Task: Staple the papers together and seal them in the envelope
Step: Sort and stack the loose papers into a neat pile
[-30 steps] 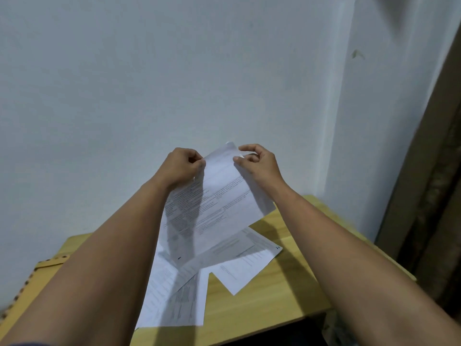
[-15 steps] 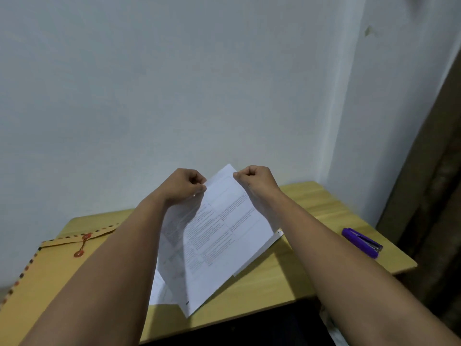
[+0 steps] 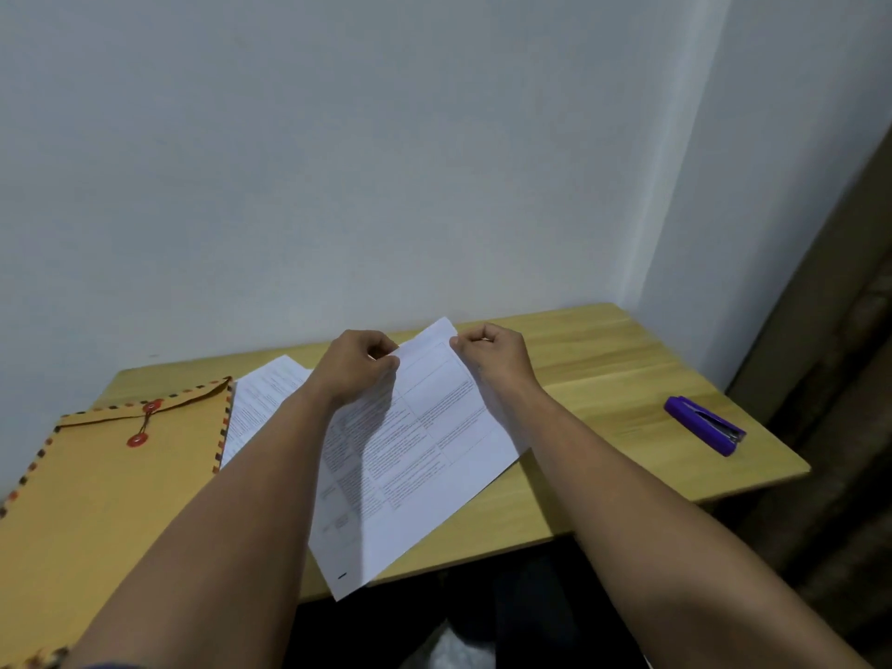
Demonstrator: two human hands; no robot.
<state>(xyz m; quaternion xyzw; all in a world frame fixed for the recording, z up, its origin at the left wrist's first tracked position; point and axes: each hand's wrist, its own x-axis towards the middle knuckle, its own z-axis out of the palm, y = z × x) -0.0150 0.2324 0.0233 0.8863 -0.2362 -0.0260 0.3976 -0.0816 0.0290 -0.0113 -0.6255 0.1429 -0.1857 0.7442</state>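
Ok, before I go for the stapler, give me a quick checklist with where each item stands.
1. Papers held by both hands: ok. The left hand and right hand pinch the top corner of the held papers.
2. All sheets gathered: not ok. A loose sheet lies on the table beside the envelope.
3. Edges squared: cannot tell; only the top sheet shows.
4. Stapler within reach: ok, probably. The purple stapler lies to the right, nothing in the way.
5. A hand free to take it: not ok.
6. Envelope open: not ok; its flap lies down.
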